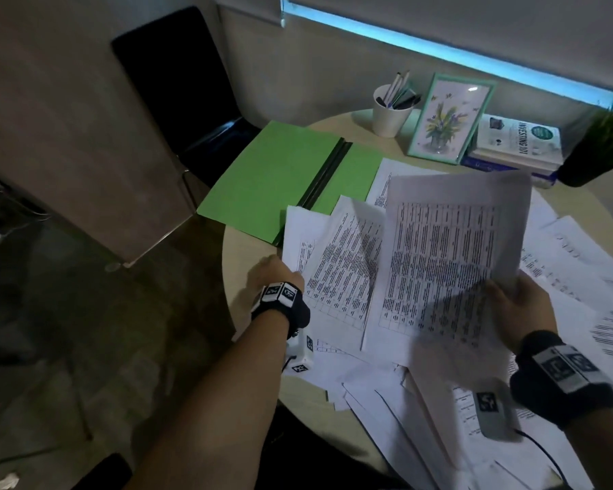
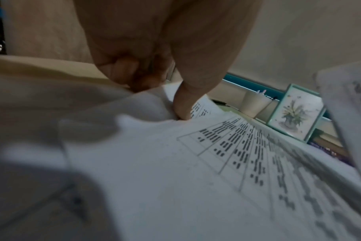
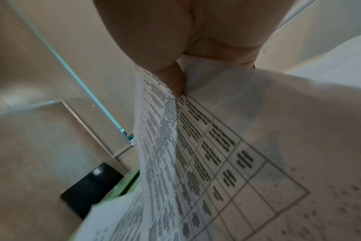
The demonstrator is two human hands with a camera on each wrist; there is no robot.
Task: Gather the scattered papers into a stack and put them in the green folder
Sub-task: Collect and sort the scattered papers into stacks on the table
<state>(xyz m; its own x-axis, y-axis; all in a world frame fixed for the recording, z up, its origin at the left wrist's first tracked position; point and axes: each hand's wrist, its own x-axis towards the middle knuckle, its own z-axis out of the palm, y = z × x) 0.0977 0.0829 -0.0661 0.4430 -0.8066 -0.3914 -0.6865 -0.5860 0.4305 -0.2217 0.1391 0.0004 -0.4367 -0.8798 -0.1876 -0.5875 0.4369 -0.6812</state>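
Note:
The green folder (image 1: 280, 178) lies open at the table's far left, part over the edge. Printed sheets are scattered over the round table (image 1: 252, 242). My right hand (image 1: 521, 313) holds up a few table-printed sheets (image 1: 446, 263) by their right edge; in the right wrist view the thumb (image 3: 173, 78) pinches the sheets (image 3: 206, 146). My left hand (image 1: 273, 274) grips the left edge of a buckled sheet (image 1: 337, 263) near the folder; in the left wrist view the thumb (image 2: 183, 104) presses on that sheet (image 2: 196, 163) and the fingers curl under it.
A white cup of pens (image 1: 391, 111), a framed flower picture (image 1: 446, 118), stacked books (image 1: 517, 143) and a potted plant (image 1: 602, 146) line the table's far edge. A black chair (image 1: 177, 86) stands beyond the folder. More loose sheets (image 1: 404, 412) lie near me.

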